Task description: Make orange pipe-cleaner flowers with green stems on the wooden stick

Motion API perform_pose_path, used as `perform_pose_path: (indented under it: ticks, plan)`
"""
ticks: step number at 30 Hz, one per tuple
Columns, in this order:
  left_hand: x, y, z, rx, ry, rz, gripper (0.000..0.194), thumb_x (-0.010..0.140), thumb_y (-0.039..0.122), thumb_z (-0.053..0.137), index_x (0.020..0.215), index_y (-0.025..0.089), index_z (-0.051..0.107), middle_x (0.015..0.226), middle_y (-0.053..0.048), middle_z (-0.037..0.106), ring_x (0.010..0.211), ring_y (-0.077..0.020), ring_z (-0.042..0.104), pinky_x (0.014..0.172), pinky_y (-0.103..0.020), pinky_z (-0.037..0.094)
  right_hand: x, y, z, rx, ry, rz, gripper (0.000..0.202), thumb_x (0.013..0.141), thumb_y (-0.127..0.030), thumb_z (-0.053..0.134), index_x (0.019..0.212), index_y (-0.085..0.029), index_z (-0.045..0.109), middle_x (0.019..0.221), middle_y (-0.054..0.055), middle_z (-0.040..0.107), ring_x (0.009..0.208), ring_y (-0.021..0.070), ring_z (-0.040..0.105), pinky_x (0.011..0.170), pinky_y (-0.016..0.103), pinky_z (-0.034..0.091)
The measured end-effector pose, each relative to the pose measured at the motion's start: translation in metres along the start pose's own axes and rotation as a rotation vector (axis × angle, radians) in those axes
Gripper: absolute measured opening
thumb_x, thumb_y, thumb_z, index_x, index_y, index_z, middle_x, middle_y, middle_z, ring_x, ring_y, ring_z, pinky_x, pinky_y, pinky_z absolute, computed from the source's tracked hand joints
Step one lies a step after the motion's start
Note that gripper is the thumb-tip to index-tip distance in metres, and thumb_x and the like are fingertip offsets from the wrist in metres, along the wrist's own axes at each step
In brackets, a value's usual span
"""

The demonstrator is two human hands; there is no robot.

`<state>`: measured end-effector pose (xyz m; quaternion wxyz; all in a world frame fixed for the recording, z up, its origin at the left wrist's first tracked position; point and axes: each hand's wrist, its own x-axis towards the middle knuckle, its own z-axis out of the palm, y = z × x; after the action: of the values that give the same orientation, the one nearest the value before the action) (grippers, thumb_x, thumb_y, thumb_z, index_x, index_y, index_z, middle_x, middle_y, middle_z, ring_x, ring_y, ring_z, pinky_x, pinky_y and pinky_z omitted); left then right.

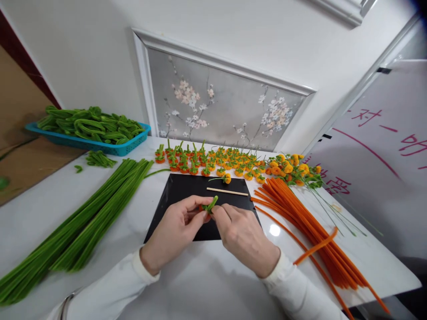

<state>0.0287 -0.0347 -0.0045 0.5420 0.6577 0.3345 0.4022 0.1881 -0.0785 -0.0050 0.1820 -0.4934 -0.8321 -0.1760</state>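
Above a black mat (167, 200), my left hand (176, 229) pinches a small green and orange pipe-cleaner piece (211, 205) between thumb and fingers. My right hand (242, 233) touches the same piece from the right, its fingers closed on the lower green part. Most of the orange part is hidden by the fingers. Just beyond my hands, a thin pale stick (227, 191) lies across the mat, and a yellow flower (227, 178) with a thin green stem rests near the mat's back edge.
Long green pipe cleaners (90, 222) lie left, orange ones (310, 231) right. Rows of small orange and yellow pieces (207, 161) stand behind the mat, beside bunched flowers (290, 168). A blue basket (123, 149) of green pieces sits back left on the white table (200, 284).
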Motion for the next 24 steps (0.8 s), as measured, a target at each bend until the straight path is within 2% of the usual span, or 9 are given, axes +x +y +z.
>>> perform_pose_path:
  ticks: [7,13,17,21,24]
  plan:
    - [0.003,0.005,-0.001,-0.047,-0.038,-0.095,0.017,0.079,0.02,0.06,0.094,0.016,0.066,0.092,-0.004,0.072,0.09,-0.0203,0.067,0.083,-0.032,0.055,0.001,0.003,-0.004,0.014,-0.051,-0.035,0.013,0.088,-0.006,0.046,0.09,-0.017,0.053,0.077,0.003,0.058,0.065,0.017,0.052,0.057,0.029,0.035]
    - [0.003,0.009,-0.003,-0.013,-0.029,-0.107,0.018,0.079,0.024,0.061,0.094,0.016,0.066,0.09,-0.004,0.072,0.083,-0.0189,0.067,0.077,-0.029,0.055,0.0,0.012,-0.005,0.08,-0.031,0.003,0.009,0.093,-0.017,0.047,0.092,-0.018,0.056,0.074,0.002,0.061,0.064,0.0152,0.055,0.058,0.027,0.036]
    - [0.003,0.01,-0.004,0.015,-0.048,-0.099,0.025,0.081,0.028,0.058,0.101,0.014,0.065,0.096,-0.007,0.072,0.087,-0.0213,0.067,0.079,-0.032,0.055,-0.002,0.018,-0.008,0.281,0.057,0.09,0.015,0.095,-0.028,0.045,0.095,-0.018,0.057,0.077,0.002,0.063,0.064,0.0138,0.058,0.059,0.025,0.041]
    - [0.002,0.006,-0.003,0.056,-0.066,-0.023,0.029,0.08,0.023,0.059,0.107,0.015,0.063,0.104,-0.008,0.071,0.093,-0.0228,0.067,0.084,-0.035,0.055,-0.002,0.012,-0.011,0.564,0.144,0.122,0.013,0.092,-0.019,0.045,0.098,-0.018,0.056,0.091,0.005,0.062,0.081,0.014,0.06,0.071,0.024,0.047]
    - [-0.001,-0.003,0.0,0.088,-0.048,0.053,0.033,0.081,0.02,0.057,0.113,0.017,0.061,0.111,-0.008,0.069,0.099,-0.0231,0.066,0.088,-0.036,0.054,0.0,0.003,-0.007,0.596,0.153,0.203,0.009,0.088,-0.016,0.049,0.091,-0.018,0.057,0.087,0.005,0.061,0.08,0.0153,0.059,0.069,0.025,0.048]
